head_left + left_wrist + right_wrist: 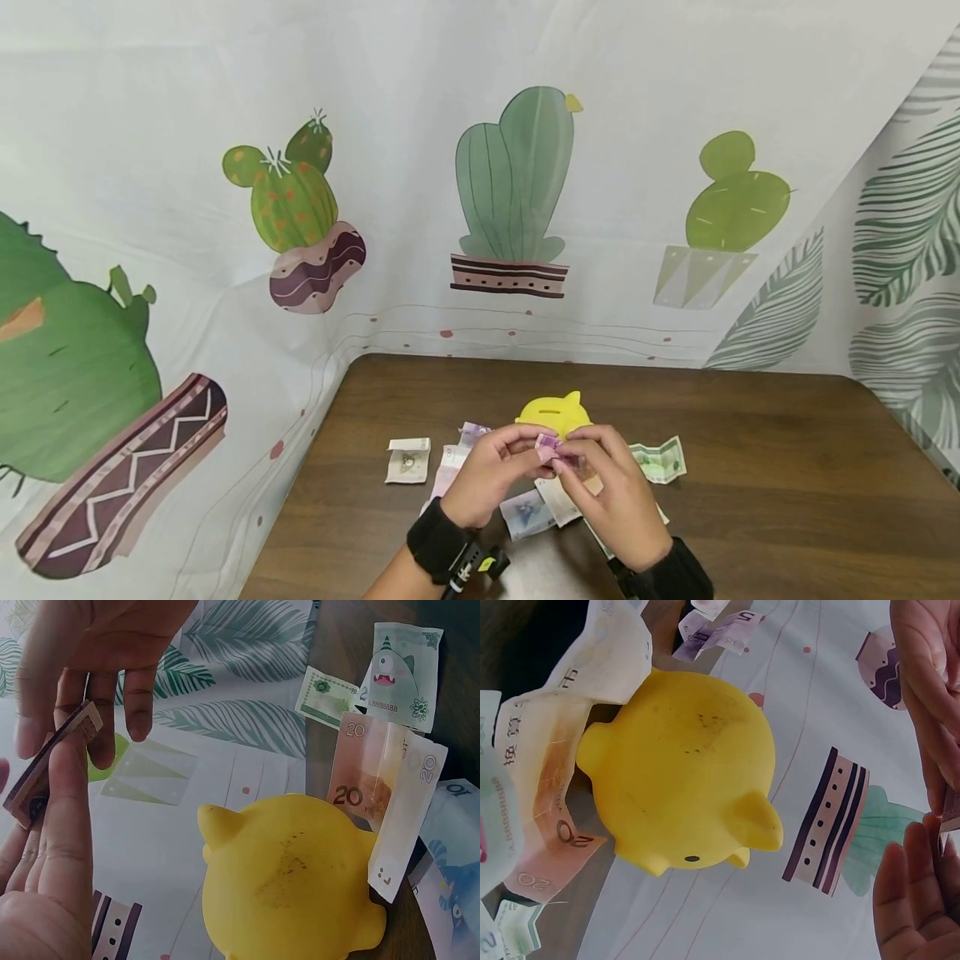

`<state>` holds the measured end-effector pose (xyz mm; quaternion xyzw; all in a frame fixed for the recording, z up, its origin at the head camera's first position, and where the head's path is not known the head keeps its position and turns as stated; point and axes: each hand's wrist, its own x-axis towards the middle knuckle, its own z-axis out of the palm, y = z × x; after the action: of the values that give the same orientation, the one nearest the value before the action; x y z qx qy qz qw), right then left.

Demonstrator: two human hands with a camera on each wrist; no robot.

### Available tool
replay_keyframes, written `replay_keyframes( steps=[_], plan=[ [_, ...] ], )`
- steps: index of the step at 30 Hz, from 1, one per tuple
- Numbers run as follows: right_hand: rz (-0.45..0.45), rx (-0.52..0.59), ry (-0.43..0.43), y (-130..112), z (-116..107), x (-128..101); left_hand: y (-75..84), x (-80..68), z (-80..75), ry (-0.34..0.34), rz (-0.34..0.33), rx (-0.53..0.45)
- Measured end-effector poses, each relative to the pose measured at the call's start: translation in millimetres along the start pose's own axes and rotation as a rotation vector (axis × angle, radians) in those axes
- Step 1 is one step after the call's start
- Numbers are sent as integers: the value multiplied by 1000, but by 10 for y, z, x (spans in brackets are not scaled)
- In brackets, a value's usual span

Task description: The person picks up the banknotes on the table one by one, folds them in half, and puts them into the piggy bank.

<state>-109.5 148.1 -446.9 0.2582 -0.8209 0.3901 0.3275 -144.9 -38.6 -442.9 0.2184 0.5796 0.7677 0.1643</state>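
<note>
First, head view. Item: small folded purple-pink paper banknote (549, 447), raised in front of me between both hands. My left hand (487, 475) pinches its left side; my right hand (618, 496) pinches its right side. Black wristband (437, 540), one on each wrist. Item: yellow rounded piggy bank (553, 410) with a slot in its back, on the dark brown wooden table (765, 450), just beyond my fingers. Paper notes about them: a creased cream one (408, 461) to the left, well apart; a blue-grey one (527, 514) below my hands; a green one (660, 460) to the right. Behind: white cloth printed with cacti (397, 183).

Left wrist view. Both hands at the left edge, folded note between my fingers; piggy bank at lower middle. Beside it, an orange-and-cream creased paper note marked 20 (367, 761).

Right wrist view. Piggy bank at centre, black eye (692, 859) showing; purple creased paper note marked 5 (718, 635) near the top. My hands and the folded note are partly cut off at the right edge.
</note>
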Motion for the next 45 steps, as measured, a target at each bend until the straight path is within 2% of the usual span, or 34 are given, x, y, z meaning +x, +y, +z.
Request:
replay_keyframes(
  steps=[7, 12, 19, 29, 38, 45],
  plan=[
    [28, -11, -14, 2, -2, -6, 0, 10, 1, 43, -11, 9],
    [49, -16, -25, 5, 0, -12, 0, 14, 1, 98, -11, 26],
    [76, -48, -36, -14, -1, -17, 35, 18, 10, 171, -49, 22],
    [31, -42, -41, 23, 5, -17, 33, 18, 11, 160, -38, -1],
    [40, -47, -46, 15, 18, -36, 0, 19, -6, 153, -36, -11],
    [35, -25, -50, 21, 24, -43, 6, 6, 4, 140, -38, -54]
  ],
)
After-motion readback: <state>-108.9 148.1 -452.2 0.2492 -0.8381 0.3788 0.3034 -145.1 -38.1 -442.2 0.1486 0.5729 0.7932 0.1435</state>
